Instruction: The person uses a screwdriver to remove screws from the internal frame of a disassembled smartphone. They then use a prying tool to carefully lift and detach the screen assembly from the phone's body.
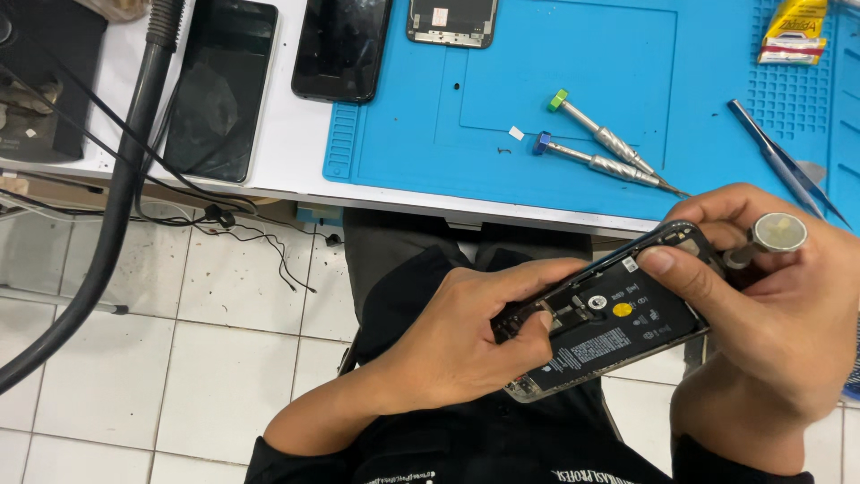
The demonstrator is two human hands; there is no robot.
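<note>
Opened phone [609, 336]: clasped by left hand [448, 345]; right hand [770, 305] grips phone and silver screwdriver [769, 238].

A white table [287, 152] runs across the upper part of the view, its front edge slanting down toward the right. A large blue work mat [502, 134] with moulded ridges and shallow compartments covers the right part of the table. Below the table lies a floor [224, 358] of white square tiles with dark grout lines, speckled with dirt near the table edge. A thick grey hose [107, 224] slants from the top of the view down to the lower left, and thin black cables [260, 242] trail over the tiles. The light is even and bright, casting soft shadows.
</note>
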